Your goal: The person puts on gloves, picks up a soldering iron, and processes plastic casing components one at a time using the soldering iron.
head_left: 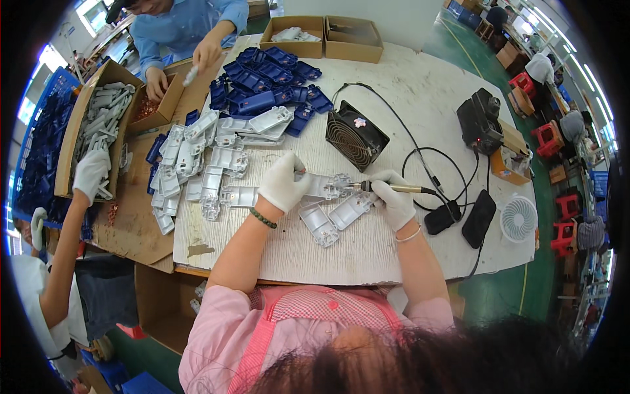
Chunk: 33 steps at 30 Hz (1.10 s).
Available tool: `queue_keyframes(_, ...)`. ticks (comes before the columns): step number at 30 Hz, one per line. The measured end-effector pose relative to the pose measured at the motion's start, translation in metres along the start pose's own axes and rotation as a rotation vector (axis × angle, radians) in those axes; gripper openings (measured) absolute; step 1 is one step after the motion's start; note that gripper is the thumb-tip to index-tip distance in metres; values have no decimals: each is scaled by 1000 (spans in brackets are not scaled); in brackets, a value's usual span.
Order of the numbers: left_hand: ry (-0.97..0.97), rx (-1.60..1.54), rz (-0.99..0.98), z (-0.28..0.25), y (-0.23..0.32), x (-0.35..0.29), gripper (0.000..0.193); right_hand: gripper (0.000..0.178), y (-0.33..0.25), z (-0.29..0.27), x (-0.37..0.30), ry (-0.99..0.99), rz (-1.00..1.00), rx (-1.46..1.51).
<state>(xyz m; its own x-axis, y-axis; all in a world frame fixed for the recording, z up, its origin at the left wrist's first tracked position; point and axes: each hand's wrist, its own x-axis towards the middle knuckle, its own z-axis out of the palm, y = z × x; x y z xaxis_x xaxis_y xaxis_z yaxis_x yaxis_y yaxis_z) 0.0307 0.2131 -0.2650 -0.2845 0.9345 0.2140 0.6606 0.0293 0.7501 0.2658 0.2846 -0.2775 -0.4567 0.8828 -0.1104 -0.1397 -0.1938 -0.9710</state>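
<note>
My left hand (285,182), in a white glove, is closed on the left end of a light grey plastic housing (323,186) above the table. Whether it also pinches something thin cannot be made out. My gloved right hand (395,202) grips a soldering iron (405,188), its tip pointing left at the small metal parts on the housing's right end. Just below my hands lie two more open grey housings (318,224) (351,209). Left of my left hand, another housing (239,196) lies beside a heap of grey housings (187,154).
Blue housings (269,79) are piled behind the grey ones. A black fan (357,136) stands ahead, with a black soldering station (481,121), cables and a small white fan (518,218) at right. Co-workers' hands (92,174) (209,49) reach into cardboard boxes at left and far left.
</note>
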Motion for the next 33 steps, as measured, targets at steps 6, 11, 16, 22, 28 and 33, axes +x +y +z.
queue_keyframes(6,1,15,-7,1,-1,0,16,9,-1,-1,-1,-15,7,40)
queue_keyframes(11,-9,3,3,1,-2,0,15,8,-4,0,-2,-17,14,18)
queue_keyframes(16,34,0,53,2,-4,0,16,8,-8,3,-3,-20,-6,-12)
queue_keyframes(22,29,3,72,2,-4,0,16,10,-6,3,-3,-19,-4,-21)
queue_keyframes(28,22,-2,58,2,-4,0,16,12,-6,1,-3,-73,-26,-78)
queue_keyframes(33,21,0,49,2,-2,0,16,11,-3,0,-2,-54,-10,-35)
